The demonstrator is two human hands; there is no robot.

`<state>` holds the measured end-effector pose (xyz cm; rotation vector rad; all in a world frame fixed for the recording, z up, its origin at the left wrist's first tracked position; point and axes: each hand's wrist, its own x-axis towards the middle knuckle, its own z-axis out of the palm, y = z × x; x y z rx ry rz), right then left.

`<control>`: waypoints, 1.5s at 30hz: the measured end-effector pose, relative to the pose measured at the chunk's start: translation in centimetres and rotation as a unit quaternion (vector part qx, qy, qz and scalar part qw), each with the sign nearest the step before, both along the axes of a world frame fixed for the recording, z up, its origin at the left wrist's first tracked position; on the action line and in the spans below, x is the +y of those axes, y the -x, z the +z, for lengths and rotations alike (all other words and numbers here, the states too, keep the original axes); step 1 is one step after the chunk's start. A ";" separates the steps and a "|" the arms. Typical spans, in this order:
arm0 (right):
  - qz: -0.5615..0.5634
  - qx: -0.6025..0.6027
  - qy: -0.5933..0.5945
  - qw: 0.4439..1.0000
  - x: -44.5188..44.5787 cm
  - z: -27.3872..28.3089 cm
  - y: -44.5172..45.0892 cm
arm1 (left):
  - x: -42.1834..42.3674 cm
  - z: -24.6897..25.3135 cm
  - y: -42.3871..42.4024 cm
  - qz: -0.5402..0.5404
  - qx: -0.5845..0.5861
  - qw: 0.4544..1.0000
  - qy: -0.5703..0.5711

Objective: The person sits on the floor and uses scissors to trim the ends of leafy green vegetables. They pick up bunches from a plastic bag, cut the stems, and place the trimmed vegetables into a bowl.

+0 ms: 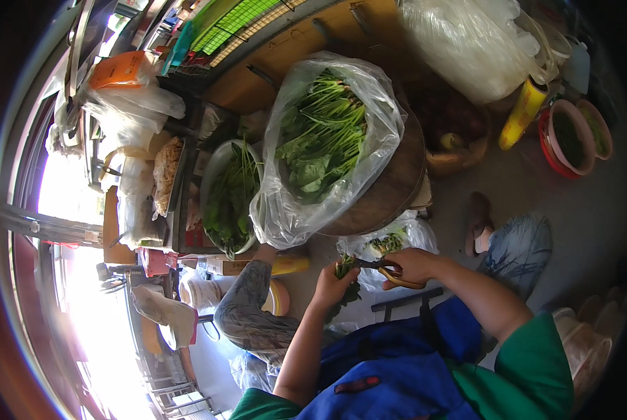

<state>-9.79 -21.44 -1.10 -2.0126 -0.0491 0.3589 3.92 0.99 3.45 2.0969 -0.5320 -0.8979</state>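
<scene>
My left hand grips a small bunch of leafy greens, its stem ends pointing up between thumb and fingers. In my right hand is a pair of scissors with tan handles, the dark blades lying across the stems just above my left fingers. Below them sits a clear plastic bag with cut stem pieces in it. Beyond my hands, a large open plastic bag full of long-stemmed greens rests on a round wooden surface.
Left of the big bag stands a pale basin of leafy greens. Pink basins holding greens are on the floor at right, near a yellow roll. A white plastic sack fills the upper right. Shelving lines the left.
</scene>
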 end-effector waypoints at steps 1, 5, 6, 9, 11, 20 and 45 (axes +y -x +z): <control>-0.001 0.008 0.009 1.000 0.0 -0.1 0.0 | -0.1 -0.1 0.1 -0.009 -0.003 1.000 -0.009; -0.007 0.023 0.032 0.999 -0.1 -0.1 -0.1 | 0.3 -0.5 -0.2 -0.015 0.005 1.000 -0.007; -0.010 0.023 0.036 0.999 -0.2 0.0 -0.1 | 0.4 -0.7 -0.6 -0.018 0.013 1.000 -0.010; -0.009 0.031 0.044 0.999 0.2 -1.5 -0.5 | 0.7 -0.9 -1.2 -0.028 0.041 0.999 -0.006; -0.022 0.026 0.036 0.999 0.3 -2.0 -0.3 | 0.3 -0.5 -1.3 -0.033 0.063 0.997 0.012; -0.048 0.021 0.044 0.998 -0.2 -0.6 -0.2 | 0.3 -0.9 -2.1 -0.010 0.161 0.986 0.036; -0.011 0.051 0.106 0.993 -1.6 -1.2 -0.3 | -0.3 -3.0 -3.4 -0.198 0.235 0.948 -0.084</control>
